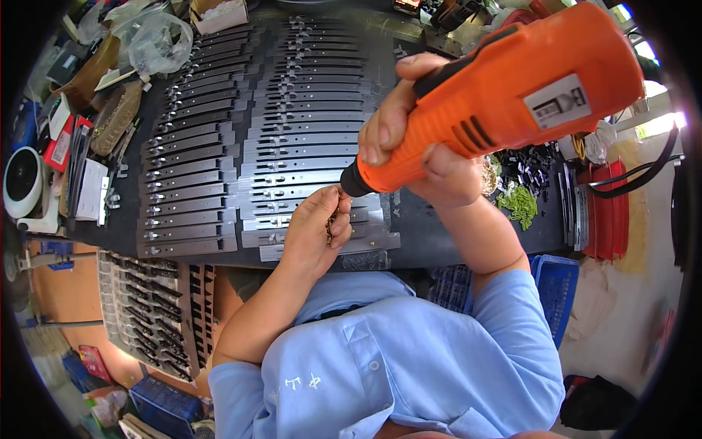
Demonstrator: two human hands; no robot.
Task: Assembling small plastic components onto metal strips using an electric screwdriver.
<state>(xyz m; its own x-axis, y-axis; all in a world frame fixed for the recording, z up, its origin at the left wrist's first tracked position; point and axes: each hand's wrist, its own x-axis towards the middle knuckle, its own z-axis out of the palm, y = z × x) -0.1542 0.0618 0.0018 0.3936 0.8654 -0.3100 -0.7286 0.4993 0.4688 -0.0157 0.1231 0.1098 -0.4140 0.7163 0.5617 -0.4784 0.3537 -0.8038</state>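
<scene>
My right hand (417, 139) is closed around the grip of an orange power screwdriver (475, 110), tilted with its black nose pointing down and left. Close to that nose is my left hand (316, 219), its thumb and fingertips pinched together. Several small brass-coloured screws (331, 225) show in the curled fingers of the left hand. Whatever sits right at the tool's tip is hidden by the fingertips. Beneath both hands lie long metal strips (307, 168) side by side in a column, each with small fittings near its left end. A second column of darker strips (194, 186) lies to the left.
Bright green parts (519, 206) and black small pieces (526, 172) lie in piles at the right. A white round fan (23, 183) and a clear plastic bag (161, 45) are at the left. Blue crates (556, 293) stand below the table edge; a black cable (643, 183) hangs at right.
</scene>
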